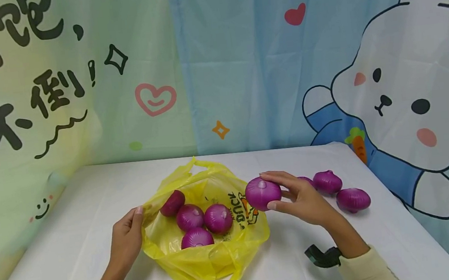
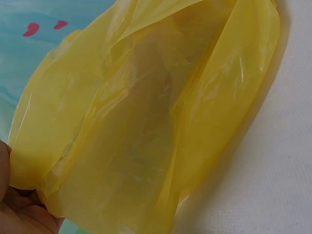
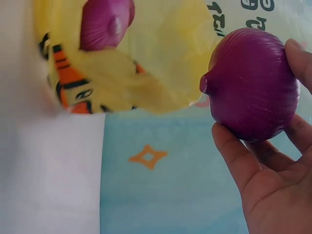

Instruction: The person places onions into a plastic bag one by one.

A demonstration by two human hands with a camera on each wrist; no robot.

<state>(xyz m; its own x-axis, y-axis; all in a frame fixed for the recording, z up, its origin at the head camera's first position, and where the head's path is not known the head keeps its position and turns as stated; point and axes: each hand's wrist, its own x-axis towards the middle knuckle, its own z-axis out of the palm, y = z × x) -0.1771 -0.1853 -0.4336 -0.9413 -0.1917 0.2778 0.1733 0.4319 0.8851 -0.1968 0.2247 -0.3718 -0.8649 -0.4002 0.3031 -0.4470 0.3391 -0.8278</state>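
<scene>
A yellow plastic bag (image 1: 172,268) lies on the table with its mouth spread wide, and several purple onions (image 1: 218,218) sit inside it. My left hand (image 1: 126,236) pinches the left edge of the bag between thumb and fingers; the left wrist view shows the bag's thin yellow side (image 2: 141,131) close up. In my right hand (image 1: 304,200) is another purple onion (image 1: 263,194), gripped by thumb and fingertips at the bag's right rim. The right wrist view shows this onion (image 3: 256,85) with its pointed stem end toward the bag.
On the white table (image 1: 387,251), right of the bag and behind my right hand, lie more onions (image 1: 354,200), one partly hidden by the hand. A printed curtain (image 1: 241,64) with a cartoon rabbit hangs behind the table. Dark bands (image 1: 324,256) are worn on both wrists.
</scene>
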